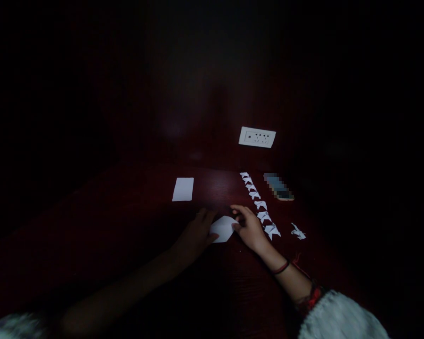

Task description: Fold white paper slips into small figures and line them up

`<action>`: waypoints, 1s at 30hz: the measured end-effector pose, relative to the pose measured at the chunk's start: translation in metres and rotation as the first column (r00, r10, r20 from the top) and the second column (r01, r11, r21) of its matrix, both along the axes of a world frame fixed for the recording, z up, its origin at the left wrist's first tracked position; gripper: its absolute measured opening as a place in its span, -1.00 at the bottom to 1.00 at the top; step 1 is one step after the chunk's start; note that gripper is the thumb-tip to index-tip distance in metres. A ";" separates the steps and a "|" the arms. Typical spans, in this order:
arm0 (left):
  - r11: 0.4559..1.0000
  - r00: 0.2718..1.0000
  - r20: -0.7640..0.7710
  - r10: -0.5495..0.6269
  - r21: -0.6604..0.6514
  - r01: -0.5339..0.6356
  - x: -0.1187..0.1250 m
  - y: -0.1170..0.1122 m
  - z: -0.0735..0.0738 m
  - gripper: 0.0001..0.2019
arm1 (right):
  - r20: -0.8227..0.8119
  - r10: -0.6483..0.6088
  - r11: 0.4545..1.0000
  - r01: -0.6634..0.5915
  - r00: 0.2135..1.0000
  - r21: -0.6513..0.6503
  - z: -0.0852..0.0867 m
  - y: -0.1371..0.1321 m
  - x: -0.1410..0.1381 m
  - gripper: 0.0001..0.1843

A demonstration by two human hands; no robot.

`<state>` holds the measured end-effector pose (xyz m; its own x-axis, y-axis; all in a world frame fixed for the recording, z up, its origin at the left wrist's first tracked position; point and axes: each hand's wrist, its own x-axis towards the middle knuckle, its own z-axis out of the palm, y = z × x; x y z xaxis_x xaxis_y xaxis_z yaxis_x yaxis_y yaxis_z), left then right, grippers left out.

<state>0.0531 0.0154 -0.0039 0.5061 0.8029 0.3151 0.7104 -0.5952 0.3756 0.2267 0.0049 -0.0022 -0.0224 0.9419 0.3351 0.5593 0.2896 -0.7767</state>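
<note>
A white piece of paper, partly folded, lies on the dark red table between my hands. My left hand rests on its left edge with fingers bent onto it. My right hand pinches its right edge with curled fingers. The scene is very dim, so finger detail is poor.
A row of several small folded white paper figures runs diagonally right of my right hand, with one more further right. A flat white sheet lies at the back left. A phone and a white wall socket are behind.
</note>
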 end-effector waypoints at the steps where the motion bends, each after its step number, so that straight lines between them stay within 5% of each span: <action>1: 1.000 1.000 -0.007 0.001 0.012 -0.001 -0.001 0.001 -0.001 -0.47 | -0.038 -0.006 1.000 0.005 0.999 -0.003 -0.002 0.001 0.000 -0.49; 10: 0.994 0.998 0.015 0.065 0.090 -0.066 -0.001 0.006 -0.016 -0.62 | -0.448 -0.083 0.993 0.038 0.890 -0.108 -0.005 0.003 -0.006 -0.57; 19: 0.992 0.996 0.086 0.027 0.124 -0.037 0.005 -0.003 -0.004 -0.49 | -0.139 -0.118 0.985 0.098 0.983 -0.144 0.000 0.000 -0.003 -0.74; 25: 0.991 0.999 0.013 -0.035 0.130 0.033 0.005 -0.006 -0.001 -0.61 | -0.266 -0.118 0.957 0.038 0.957 -0.287 -0.004 0.006 -0.003 -0.59; 30: 0.990 0.999 -0.030 0.017 0.144 -0.012 0.003 -0.006 -0.002 -0.72 | -0.332 -0.055 0.964 -0.037 0.942 -0.263 -0.003 0.003 -0.006 -0.54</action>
<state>0.0564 0.0095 -0.0056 0.5061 0.7578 0.4118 0.7295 -0.6308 0.2644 0.2206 0.0077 -0.0057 0.0564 0.9964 0.0636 0.2558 0.0471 -0.9656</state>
